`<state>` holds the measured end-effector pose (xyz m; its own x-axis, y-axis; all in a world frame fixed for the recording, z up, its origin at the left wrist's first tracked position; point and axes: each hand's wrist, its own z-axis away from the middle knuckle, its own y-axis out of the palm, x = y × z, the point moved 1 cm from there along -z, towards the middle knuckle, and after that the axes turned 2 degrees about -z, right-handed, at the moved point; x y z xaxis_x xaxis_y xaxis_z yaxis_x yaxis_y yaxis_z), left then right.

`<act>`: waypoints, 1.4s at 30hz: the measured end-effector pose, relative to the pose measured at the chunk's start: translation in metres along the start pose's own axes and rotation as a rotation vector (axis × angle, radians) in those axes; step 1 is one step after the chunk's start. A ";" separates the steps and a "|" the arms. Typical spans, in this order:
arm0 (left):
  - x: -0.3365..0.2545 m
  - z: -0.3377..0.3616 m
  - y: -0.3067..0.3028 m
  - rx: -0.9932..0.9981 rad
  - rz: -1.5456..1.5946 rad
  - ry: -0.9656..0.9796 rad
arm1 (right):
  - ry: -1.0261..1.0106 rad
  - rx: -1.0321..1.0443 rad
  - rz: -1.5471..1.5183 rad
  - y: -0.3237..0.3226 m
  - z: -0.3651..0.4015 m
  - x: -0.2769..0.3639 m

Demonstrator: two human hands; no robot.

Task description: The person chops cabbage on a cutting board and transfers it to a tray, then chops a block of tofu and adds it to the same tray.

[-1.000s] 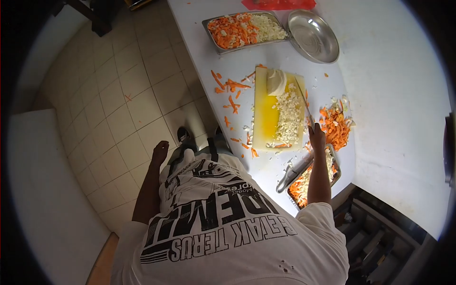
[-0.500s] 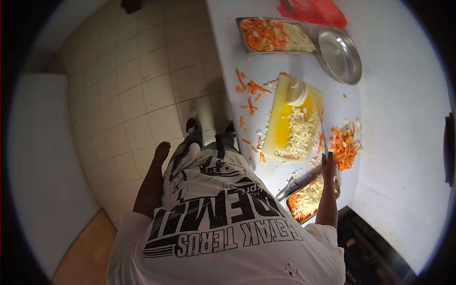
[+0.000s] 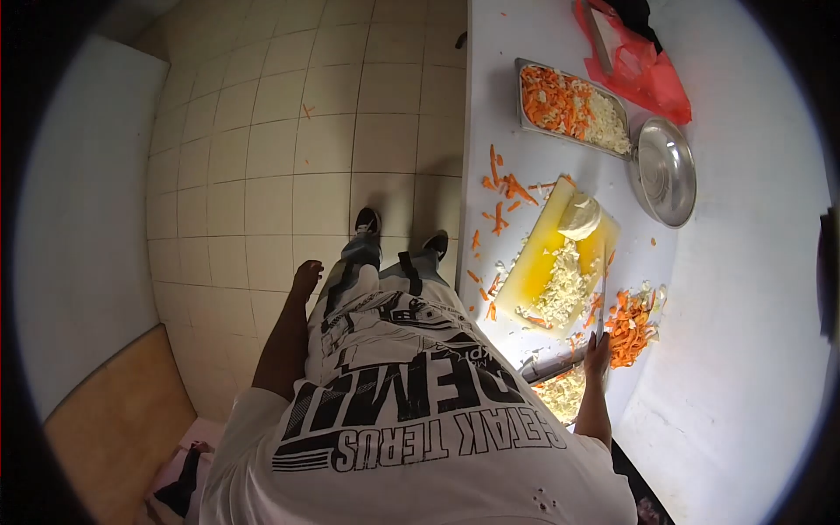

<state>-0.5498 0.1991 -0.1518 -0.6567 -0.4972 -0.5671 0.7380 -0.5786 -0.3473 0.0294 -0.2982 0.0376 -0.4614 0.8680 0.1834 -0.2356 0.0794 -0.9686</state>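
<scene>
The right hand has its fingers wrapped around the handle of the knife, beside the cutting board. The left hand hangs bare, fingers loosely curled, slightly apart. A cabbage piece sits on the board's far end.

Garment: white short-sleeved shirt. Shirt front: black print of solid block lettering, outlined lettering "CETAK TERUS" and parallel stripes; small dark marks. Beyond shirt hem: blue-grey trousers, black strap, dark shoes with pale edging.
</scene>
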 end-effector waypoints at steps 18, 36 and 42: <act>0.032 -0.069 0.018 0.163 -0.304 0.373 | 0.070 0.090 -0.083 0.018 0.043 0.042; -0.139 -0.172 0.021 0.435 -0.778 0.387 | 1.024 -0.261 -1.024 0.059 0.175 0.215; -0.206 -0.148 0.056 0.378 -0.470 0.278 | 1.094 -0.203 -0.887 0.101 0.187 0.249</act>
<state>-0.3502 0.3655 -0.1646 -0.7935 0.0193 -0.6083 0.2443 -0.9053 -0.3474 -0.2697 -0.1659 0.0164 0.6769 0.4224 0.6028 0.0752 0.7750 -0.6275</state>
